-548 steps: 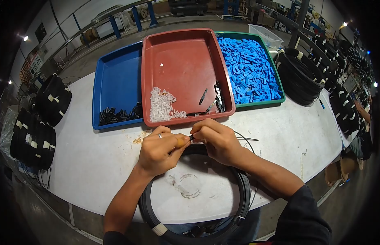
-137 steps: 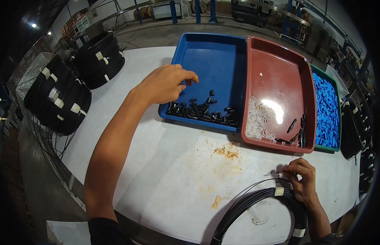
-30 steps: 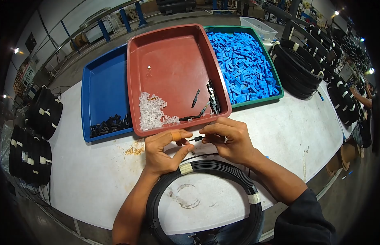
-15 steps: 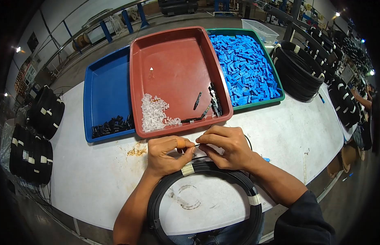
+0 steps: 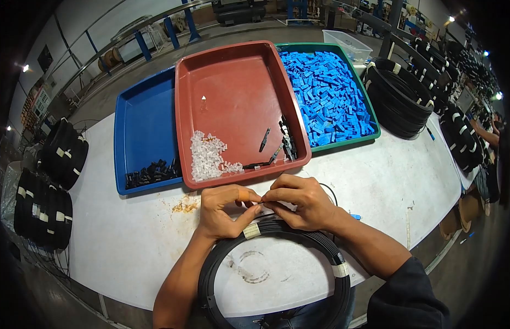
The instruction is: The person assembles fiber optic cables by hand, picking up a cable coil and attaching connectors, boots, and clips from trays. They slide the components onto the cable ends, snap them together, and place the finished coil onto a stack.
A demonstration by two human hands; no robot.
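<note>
My left hand, with an orange band on one finger, pinches at the end of a thin black cable. The fingertips of my right hand meet it there, also closed on the cable. My fingers hide most of what lies between them. The cable loops out behind my right hand. Below both hands, a coil of black cable bound with pale tape stands tilted at the table's near edge. Beside my right wrist lies a small blue connector.
Ahead stands a red tray with small clear pieces and black connectors. A blue tray holds black parts; a green tray holds many blue connectors. Cable coils stand at right, more coils at left. Another person's arm shows far right.
My fingertips have drawn together, covering the short piece of dark cable that showed between them. The view has shifted slightly; trays and coil look unmoved.
</note>
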